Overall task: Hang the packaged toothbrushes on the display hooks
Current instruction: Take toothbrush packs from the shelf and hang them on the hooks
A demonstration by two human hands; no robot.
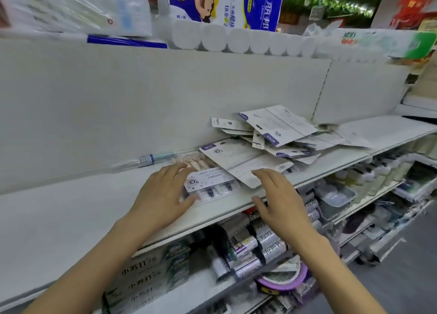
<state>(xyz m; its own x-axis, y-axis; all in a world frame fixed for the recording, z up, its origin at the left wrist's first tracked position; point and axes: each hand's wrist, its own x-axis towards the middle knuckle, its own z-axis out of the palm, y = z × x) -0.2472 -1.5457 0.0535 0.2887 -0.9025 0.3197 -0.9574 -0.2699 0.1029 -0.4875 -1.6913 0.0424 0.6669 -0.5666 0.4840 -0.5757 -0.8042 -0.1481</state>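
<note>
Toothbrush pack [210, 183] between open hands [163, 195]

Bright, even overhead store light leaves the white shelf [71, 207] and its back panel [165, 89] flat, with only faint shadows. Wide-angle distortion bows the shelf lines. Motion blur smears the upper corners, the hanging packets [71, 8] top left and the green-edged tissue pack [387, 42] top right.
</note>
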